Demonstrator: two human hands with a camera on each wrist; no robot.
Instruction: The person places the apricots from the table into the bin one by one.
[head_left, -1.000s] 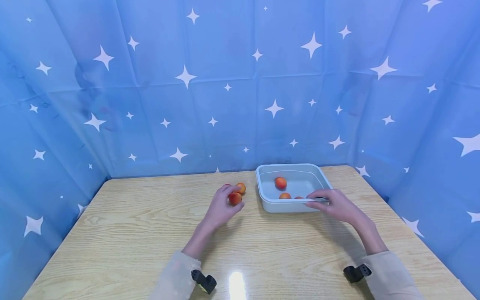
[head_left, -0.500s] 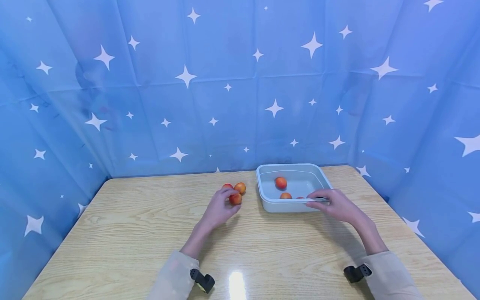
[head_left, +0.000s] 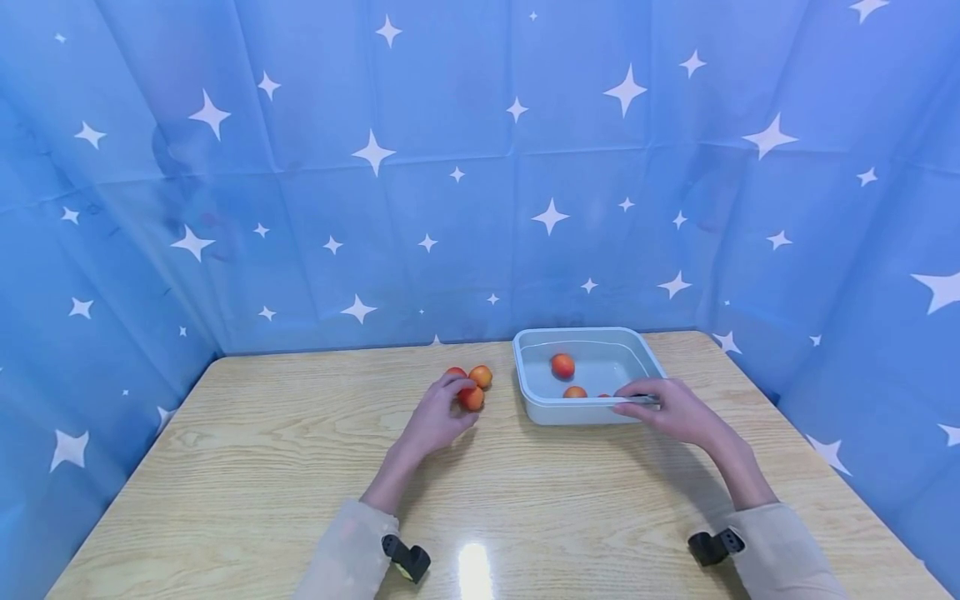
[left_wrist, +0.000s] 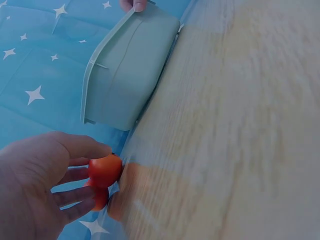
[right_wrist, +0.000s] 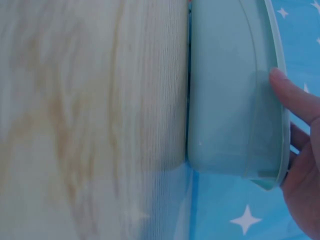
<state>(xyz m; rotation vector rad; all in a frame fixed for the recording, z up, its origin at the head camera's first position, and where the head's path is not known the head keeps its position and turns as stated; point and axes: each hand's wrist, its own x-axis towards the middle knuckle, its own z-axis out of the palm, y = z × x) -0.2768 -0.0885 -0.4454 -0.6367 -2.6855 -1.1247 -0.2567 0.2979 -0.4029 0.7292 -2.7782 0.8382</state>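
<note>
My left hand (head_left: 438, 417) curls its thumb and fingers around the front apricot-like fruit (head_left: 472, 398), red and orange, on the table. In the left wrist view the thumb lies against the fruit (left_wrist: 105, 170), with fingers behind it. Another orange fruit (head_left: 481, 377) and a red fruit (head_left: 455, 372) sit just behind; the fingers partly cover the red one. My right hand (head_left: 678, 408) pinches the near right rim of a pale blue-green plastic tub (head_left: 588, 414), thumb outside. Inside the tub lie a red-orange fruit (head_left: 562, 366) and two others partly hidden by the near wall.
The tub stands near the back right of a light wooden table (head_left: 262, 467). A blue curtain (head_left: 450, 208) with white stars hangs behind the table and along both sides. Each sleeve carries a small black wrist camera (head_left: 405, 558).
My left hand has drawn slightly left, uncovering more of the red fruit. The front fruit has turned a little in place. Inside the tub, the two near fruits have shifted slightly right.
</note>
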